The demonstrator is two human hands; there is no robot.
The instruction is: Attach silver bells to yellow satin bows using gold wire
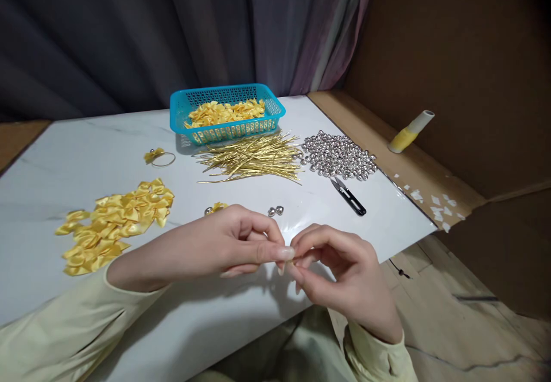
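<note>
My left hand [224, 244] and my right hand [340, 273] meet fingertip to fingertip over the near edge of the white table [64, 164]. Both are closed in a pinch on something very small between them that I cannot make out. Just behind my left hand lie a small yellow bow with a silver bell [215, 207] and a pair of loose silver bells [275, 211]. A heap of yellow ribbon bows [114, 221] lies to the left of my left hand.
A blue basket [267, 97] with yellow bows stands at the back. In front of it lie gold wire ties [252, 158], a pile of silver bells [338, 155], black thread snips [349, 196] and a bow on a ring [158, 156]. A thread spool [408, 132] lies on brown cardboard at the right.
</note>
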